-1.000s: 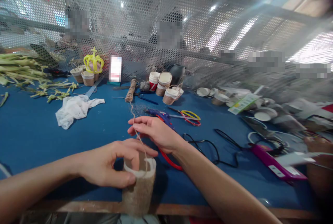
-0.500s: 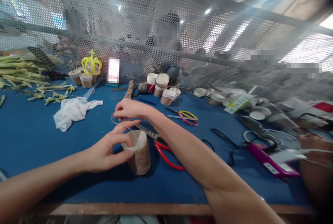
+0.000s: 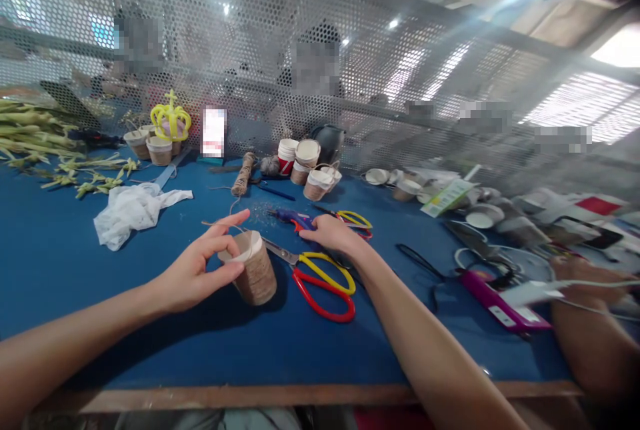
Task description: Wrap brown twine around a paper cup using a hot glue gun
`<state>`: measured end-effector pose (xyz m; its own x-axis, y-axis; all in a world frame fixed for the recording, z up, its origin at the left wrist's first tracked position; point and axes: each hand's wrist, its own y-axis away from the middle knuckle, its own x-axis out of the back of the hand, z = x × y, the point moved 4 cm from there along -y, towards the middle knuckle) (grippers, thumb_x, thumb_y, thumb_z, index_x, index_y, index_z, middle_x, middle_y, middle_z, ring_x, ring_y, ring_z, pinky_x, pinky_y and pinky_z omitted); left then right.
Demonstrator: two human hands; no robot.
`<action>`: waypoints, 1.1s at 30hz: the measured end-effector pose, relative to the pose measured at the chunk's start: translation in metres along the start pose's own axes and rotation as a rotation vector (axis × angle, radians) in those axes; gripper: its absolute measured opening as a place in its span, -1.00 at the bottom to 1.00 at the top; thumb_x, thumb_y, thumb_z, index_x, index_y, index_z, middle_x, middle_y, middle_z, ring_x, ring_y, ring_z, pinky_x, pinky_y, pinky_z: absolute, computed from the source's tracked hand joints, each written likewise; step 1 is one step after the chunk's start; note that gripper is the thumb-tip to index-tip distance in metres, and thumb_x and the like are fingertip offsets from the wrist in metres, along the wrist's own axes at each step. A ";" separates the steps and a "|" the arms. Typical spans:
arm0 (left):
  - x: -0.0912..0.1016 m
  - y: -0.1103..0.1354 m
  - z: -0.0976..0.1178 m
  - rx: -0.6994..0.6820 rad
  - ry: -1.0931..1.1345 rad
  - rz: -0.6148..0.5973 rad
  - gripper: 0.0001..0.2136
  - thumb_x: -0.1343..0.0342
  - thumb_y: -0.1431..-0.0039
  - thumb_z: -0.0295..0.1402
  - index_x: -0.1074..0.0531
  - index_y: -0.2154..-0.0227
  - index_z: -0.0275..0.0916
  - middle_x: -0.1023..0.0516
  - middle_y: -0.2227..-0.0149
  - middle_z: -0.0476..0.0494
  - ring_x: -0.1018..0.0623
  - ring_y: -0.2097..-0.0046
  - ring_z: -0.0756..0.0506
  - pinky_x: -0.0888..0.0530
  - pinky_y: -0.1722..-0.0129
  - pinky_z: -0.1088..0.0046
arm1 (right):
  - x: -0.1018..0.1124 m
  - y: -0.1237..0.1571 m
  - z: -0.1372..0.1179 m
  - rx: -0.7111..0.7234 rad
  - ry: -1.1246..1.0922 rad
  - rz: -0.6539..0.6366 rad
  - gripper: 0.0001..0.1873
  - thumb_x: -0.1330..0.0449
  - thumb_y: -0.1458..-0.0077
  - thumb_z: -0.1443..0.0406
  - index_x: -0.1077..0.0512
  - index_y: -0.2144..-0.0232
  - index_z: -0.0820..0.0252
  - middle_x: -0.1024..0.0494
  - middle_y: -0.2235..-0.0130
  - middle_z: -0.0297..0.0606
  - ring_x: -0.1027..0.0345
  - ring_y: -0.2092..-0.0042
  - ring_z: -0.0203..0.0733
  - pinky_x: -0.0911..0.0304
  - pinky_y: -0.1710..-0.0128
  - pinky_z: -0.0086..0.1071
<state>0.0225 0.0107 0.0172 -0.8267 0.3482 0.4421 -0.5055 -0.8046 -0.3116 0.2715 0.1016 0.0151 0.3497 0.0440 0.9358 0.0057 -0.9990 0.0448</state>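
Note:
My left hand (image 3: 207, 260) pinches the rim of a paper cup (image 3: 257, 275) wrapped in brown twine, its white inside facing up and the cup tilted. A loose twine end rises by the rim near my fingers. To the right, my right hand (image 3: 333, 233) is closed round the handle of a blue glue gun (image 3: 290, 217) with an orange trigger, nozzle pointing left. Between the hands lie large scissors (image 3: 325, 287) with one red and one yellow handle, blades toward the cup. Behind them rests a stick wound with twine (image 3: 243, 173).
A crumpled white cloth (image 3: 135, 210) lies left, before green plant stems (image 3: 35, 127). Several wrapped cups (image 3: 317, 183) and a phone (image 3: 213, 131) stand along the perforated screen (image 3: 240, 50). Smaller scissors (image 3: 357, 219) lie behind my right wrist. At right are a purple power strip (image 3: 500, 303) and another person's hand (image 3: 585, 277).
My right hand has left the twine near the cup and moved right onto the glue gun. My left hand still holds the cup, which has shifted slightly up and left in view.

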 end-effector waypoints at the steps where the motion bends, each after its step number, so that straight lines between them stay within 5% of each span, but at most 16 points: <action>1: 0.000 0.000 -0.002 0.004 -0.005 0.012 -0.84 0.00 -0.14 -0.33 -0.29 0.51 -0.26 -0.02 -0.27 -0.24 -0.05 -0.27 -0.23 -0.02 -0.20 0.08 | -0.004 0.001 0.002 -0.018 -0.039 -0.012 -0.68 -0.26 0.06 0.24 -0.29 0.71 0.22 -0.32 0.65 -0.40 -0.21 0.58 -0.34 -0.13 0.56 -0.43; 4: 0.002 -0.002 -0.005 0.009 -0.020 0.016 -0.84 0.00 -0.14 -0.31 -0.29 0.51 -0.26 -0.07 -0.25 -0.27 -0.11 -0.25 -0.24 -0.06 -0.18 0.08 | -0.011 0.005 0.002 -0.069 -0.200 -0.019 -0.78 -0.18 -0.06 0.25 -0.35 0.54 0.28 -0.37 0.58 -0.42 -0.21 0.58 -0.41 -0.18 0.58 -0.48; 9: 0.006 -0.005 -0.007 0.021 -0.065 0.004 -0.84 0.02 -0.14 -0.32 -0.27 0.50 -0.26 -0.16 -0.21 -0.30 -0.18 -0.22 -0.22 -0.11 -0.14 0.08 | -0.001 0.017 -0.007 -0.081 -0.546 0.081 -0.90 -0.22 0.09 0.33 -0.35 0.50 0.23 -0.37 0.61 -0.39 -0.23 0.59 -0.36 -0.14 0.61 -0.48; 18: 0.008 -0.007 -0.008 0.007 -0.044 -0.024 -0.82 0.02 -0.16 -0.31 -0.28 0.51 -0.26 -0.12 -0.23 -0.29 -0.11 -0.25 -0.21 -0.10 -0.16 0.11 | 0.018 0.073 -0.041 0.116 -0.898 -0.011 -0.75 -0.20 0.08 0.18 -0.42 0.39 0.28 -0.41 0.61 -0.35 -0.23 0.61 -0.35 -0.13 0.62 -0.46; 22: 0.007 -0.006 -0.011 0.008 -0.016 0.014 -0.82 0.03 -0.17 -0.29 -0.27 0.49 -0.26 -0.13 -0.23 -0.30 -0.15 -0.24 -0.21 -0.12 -0.15 0.14 | 0.013 0.098 -0.048 0.194 -0.809 0.003 -0.77 -0.12 -0.03 0.18 -0.42 0.47 0.26 -0.30 0.74 -0.45 -0.16 0.69 -0.37 -0.16 0.61 -0.45; 33: 0.006 -0.006 -0.013 0.008 0.011 0.035 -0.80 0.03 -0.18 -0.28 -0.24 0.49 -0.27 -0.17 -0.20 -0.32 -0.21 -0.21 -0.21 -0.14 -0.14 0.16 | 0.011 0.115 -0.055 0.139 -0.557 -0.035 -0.70 -0.14 0.06 0.16 -0.27 0.71 0.13 -0.30 0.77 -0.39 -0.19 0.70 -0.32 -0.21 0.68 -0.45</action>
<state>0.0176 0.0238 0.0103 -0.8465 0.3246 0.4220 -0.4741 -0.8203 -0.3199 0.2241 -0.0118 0.0500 0.7878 0.1030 0.6072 0.1364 -0.9906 -0.0090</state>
